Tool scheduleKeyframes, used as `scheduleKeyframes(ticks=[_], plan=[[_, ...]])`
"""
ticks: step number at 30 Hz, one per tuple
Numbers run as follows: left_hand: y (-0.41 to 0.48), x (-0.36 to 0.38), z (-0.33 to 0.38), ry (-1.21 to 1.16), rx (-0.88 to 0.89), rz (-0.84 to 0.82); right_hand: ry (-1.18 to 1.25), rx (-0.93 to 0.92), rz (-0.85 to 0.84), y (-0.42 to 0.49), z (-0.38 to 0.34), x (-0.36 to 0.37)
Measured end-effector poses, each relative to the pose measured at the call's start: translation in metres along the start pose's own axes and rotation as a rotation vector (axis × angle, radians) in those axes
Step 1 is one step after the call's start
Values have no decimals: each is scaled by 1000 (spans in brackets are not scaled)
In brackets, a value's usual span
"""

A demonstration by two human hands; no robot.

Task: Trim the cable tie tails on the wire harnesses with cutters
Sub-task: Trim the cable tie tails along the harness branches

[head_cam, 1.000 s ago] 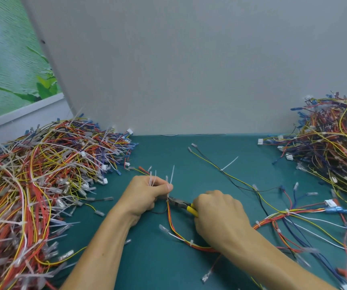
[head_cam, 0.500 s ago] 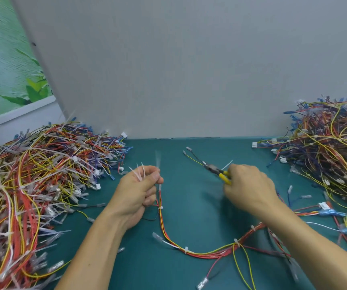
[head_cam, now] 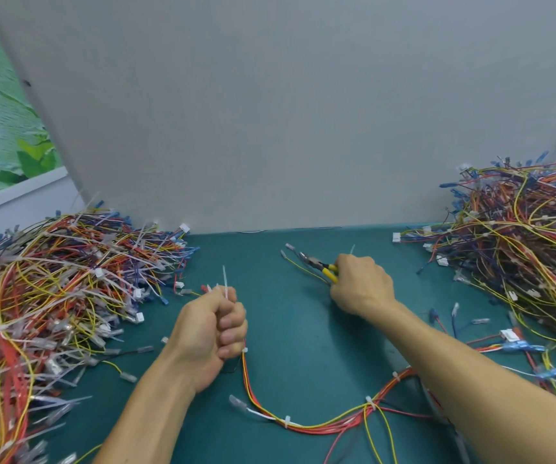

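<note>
Harness [head_cam: 303, 423] lay slack; L hand [head_cam: 211, 329] at its left end, fingers curled round it & cut tie tails [head_cam: 224, 283], prob. collecting them. R hand [head_cam: 360, 284], beyond it, fingers wrapped round cutters [head_cam: 318, 264], ready for next tie.

The left hand [head_cam: 209, 333] hides the top of the wire harness [head_cam: 303, 425] and the roots of the cable tie tails [head_cam: 224, 279]. Right of it, the right hand [head_cam: 360, 284] covers most handles of the cutters [head_cam: 317, 264]; the harness pile [head_cam: 52, 296] left of it runs off the edge.

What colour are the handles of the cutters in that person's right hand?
Yellow. The head view shows the yellow-handled metal cutters held by the right hand.
</note>
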State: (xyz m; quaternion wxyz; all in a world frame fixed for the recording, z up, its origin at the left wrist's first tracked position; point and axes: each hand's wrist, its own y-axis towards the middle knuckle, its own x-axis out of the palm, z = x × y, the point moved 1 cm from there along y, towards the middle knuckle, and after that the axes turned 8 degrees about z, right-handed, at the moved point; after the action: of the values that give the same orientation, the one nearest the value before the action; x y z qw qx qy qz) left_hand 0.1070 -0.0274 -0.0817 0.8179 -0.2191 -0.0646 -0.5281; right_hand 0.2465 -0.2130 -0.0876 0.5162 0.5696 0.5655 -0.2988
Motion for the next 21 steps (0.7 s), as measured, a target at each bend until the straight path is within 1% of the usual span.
scheduleKeyframes(ticks=[2, 4, 7, 10, 17, 21], plan=[[0, 1, 1, 47, 17, 14, -7, -38, 16, -3, -3, 3], [-1, 3, 0, 85, 77, 79, 1, -56, 27, -5, -5, 6], [-1, 7, -2, 108, 170, 152, 70, -21, 34, -4, -6, 10], [1, 10, -6, 130, 236, 143, 153, 11, 33, -5, -5, 11], [6, 10, -12, 218, 352, 74, 271, -76, 8, -25, -3, 2], [2, 15, -12, 268, 511, 57, 410, -132, -17, -46, -4, -12]])
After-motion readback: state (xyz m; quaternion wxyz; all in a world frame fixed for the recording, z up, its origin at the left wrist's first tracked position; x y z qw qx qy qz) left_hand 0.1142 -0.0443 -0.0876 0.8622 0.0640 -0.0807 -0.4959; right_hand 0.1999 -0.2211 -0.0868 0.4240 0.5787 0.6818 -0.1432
